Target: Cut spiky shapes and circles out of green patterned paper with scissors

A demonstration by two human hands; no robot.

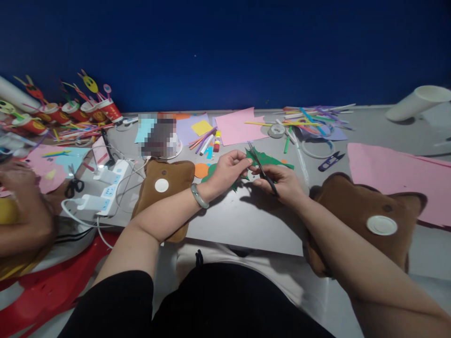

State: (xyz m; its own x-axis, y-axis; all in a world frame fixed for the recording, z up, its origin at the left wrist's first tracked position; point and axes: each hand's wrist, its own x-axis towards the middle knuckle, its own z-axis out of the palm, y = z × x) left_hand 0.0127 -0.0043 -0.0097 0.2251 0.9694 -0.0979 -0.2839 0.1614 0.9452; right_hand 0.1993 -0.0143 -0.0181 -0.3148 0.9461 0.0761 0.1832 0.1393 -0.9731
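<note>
Above the middle of the table my left hand (232, 170) pinches a piece of green paper (248, 175), partly hidden by the fingers. My right hand (280, 182) grips a pair of scissors (262, 171) with black handles, and the blades point up and away, close to my left fingers. Behind the hands lies more green paper (273, 159) with jagged edges. An orange paper circle (202, 170) rests left of my left hand. Past it stand a glue stick (217, 141) and some marker pens (206, 144).
Brown plush cushions (164, 173) lie under my left forearm and right arm. A white power strip (114, 188) with cables is at the left, near a co-worker's arm (28, 206). Thread snips (331, 161), a tape roll (276, 130) and pink paper (398, 176) lie rightward.
</note>
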